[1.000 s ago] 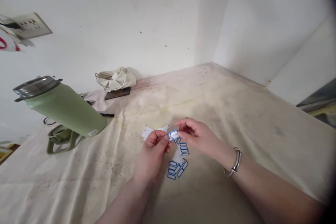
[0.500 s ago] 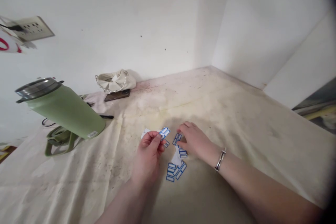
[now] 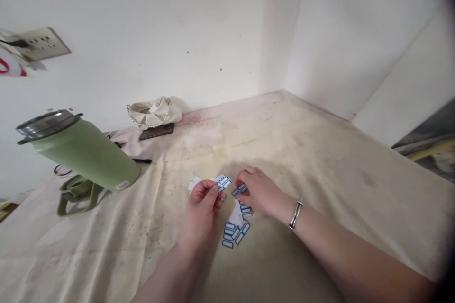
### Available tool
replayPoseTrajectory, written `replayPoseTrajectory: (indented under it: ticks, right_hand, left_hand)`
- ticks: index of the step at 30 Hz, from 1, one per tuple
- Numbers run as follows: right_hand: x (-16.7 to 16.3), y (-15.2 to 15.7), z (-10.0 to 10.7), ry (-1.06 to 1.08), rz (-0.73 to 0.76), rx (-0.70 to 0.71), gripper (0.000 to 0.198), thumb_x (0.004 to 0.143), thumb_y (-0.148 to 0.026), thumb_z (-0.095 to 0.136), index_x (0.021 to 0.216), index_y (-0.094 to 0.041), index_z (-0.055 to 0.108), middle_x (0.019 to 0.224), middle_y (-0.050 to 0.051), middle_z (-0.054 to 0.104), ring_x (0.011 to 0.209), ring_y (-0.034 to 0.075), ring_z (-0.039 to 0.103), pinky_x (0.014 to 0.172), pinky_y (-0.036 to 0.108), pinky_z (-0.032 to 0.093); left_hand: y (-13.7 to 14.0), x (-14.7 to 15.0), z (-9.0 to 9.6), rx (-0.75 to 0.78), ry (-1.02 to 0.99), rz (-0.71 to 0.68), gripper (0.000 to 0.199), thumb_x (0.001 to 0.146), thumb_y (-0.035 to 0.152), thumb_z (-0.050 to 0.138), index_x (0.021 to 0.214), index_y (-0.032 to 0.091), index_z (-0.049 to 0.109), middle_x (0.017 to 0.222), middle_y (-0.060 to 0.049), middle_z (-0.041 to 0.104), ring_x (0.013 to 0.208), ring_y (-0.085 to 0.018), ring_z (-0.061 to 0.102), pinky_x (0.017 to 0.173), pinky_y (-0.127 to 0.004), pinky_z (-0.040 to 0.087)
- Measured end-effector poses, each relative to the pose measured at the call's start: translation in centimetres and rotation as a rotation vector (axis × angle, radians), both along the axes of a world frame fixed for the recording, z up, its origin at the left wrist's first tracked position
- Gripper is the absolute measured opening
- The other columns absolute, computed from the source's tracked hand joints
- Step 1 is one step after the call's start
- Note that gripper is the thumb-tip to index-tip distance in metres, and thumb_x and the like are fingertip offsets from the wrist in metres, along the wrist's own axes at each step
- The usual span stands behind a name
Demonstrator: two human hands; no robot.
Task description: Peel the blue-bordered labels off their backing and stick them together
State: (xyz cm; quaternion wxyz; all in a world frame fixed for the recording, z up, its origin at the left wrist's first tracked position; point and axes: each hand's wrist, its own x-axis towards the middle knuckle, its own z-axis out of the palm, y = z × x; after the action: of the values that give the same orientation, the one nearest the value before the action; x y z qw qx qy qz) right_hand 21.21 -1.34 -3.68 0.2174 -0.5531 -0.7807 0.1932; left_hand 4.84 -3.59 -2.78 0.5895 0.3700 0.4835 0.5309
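My left hand (image 3: 202, 203) is closed, thumb and fingers pinching a small paper piece (image 3: 223, 183) printed with blue-edged boxes. White paper shows just behind those fingertips. My right hand (image 3: 258, 189) is curled, with thumb and fingertips around another blue-edged paper piece (image 3: 239, 191); the exact contact is partly hidden. Below it, several blue-edged paper pieces (image 3: 237, 233) lie in a loose, overlapping cluster on the cloth, with a plain white piece (image 3: 236, 215) among them. A further white paper piece (image 3: 194, 182) lies beyond my left knuckles.
A green tumbler (image 3: 88, 154) with a steel rim stands at the left, its green handled lid (image 3: 78, 194) beside it. Behind are a dark phone (image 3: 156, 131) and a cream pearl-handled bag (image 3: 156, 111) near the wall. Creased cloth (image 3: 320, 161) covers the table.
The view has shifted slightly. The paper piece at my right hand has tilted a little, and more white paper shows behind my left fingertips.
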Motion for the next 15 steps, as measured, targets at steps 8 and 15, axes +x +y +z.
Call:
replayPoseTrajectory:
  ticks: [8,15]
  right_hand:
    - [0.4,-0.3,0.9,0.068,0.028,-0.045,0.009,0.07,-0.015,0.063,0.066,-0.017,0.056,0.072,0.002,0.056,0.073,0.016,0.051,0.065,0.025,0.038]
    - [0.7,-1.8,3.4,0.366,0.119,-0.297,0.014,0.08,-0.029,0.055,0.071,-0.018,0.056,0.058,-0.005,0.049,0.052,0.009,0.042,0.048,0.02,0.031]
  left_hand:
    - [0.1,-0.3,-0.3,0.079,0.12,-0.014,0.01,0.076,0.028,0.063,0.077,0.019,0.058,0.062,0.003,0.06,0.055,-0.007,0.049,0.055,-0.018,0.037]
    - [0.2,-0.3,0.3,0.104,0.225,0.01,0.015,0.073,0.03,0.064,0.076,0.017,0.058,0.06,0.001,0.06,0.052,-0.01,0.05,0.051,-0.02,0.036]
